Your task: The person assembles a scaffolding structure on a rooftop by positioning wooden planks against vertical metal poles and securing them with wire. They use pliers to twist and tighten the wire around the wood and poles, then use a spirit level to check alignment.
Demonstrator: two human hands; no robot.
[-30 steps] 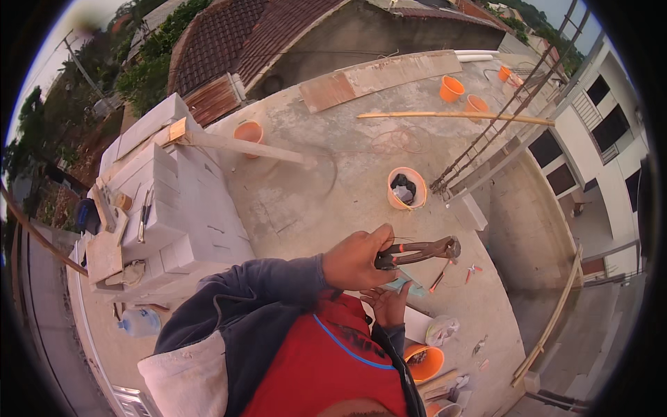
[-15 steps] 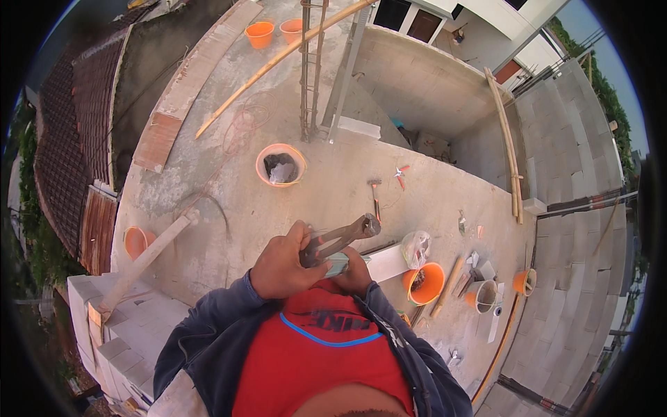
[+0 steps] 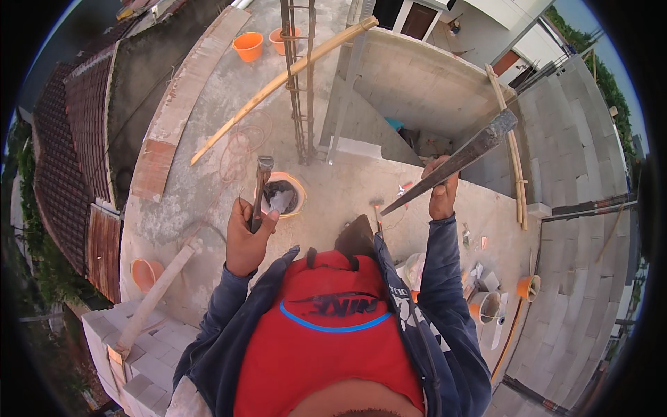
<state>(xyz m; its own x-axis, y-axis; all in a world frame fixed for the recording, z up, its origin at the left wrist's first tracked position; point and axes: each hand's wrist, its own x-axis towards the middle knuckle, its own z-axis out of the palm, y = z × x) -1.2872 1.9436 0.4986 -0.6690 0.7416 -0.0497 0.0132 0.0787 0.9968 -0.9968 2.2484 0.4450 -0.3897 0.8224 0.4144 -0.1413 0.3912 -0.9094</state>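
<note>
My left hand (image 3: 247, 235) is closed round the lower end of a short hammer-like tool (image 3: 261, 182) with a dark handle and a blunt metal head, held upright. Behind this tool stands an orange-rimmed bucket (image 3: 299, 191) with dark stuff and a pale plastic bag in it. My right hand (image 3: 442, 196) grips a long dark metal bar (image 3: 478, 149), raised and slanting up to the right, its thick blunt end highest. Below the bar's thin end a hammer (image 3: 378, 214) lies on the floor, beside red-handled pliers (image 3: 405, 188).
A bamboo pole (image 3: 278, 82) leans across a steel rebar column (image 3: 297, 104). Beyond the floor edge lies a sunken walled opening (image 3: 410, 76). Grey blocks (image 3: 142, 347) are stacked at left. Buckets (image 3: 484, 306) and scraps sit by the block wall (image 3: 583, 278) at right.
My hands were together before my chest and are now wide apart. The left moved left with the hammer-like tool; the right moved up and right, raising the metal bar.
</note>
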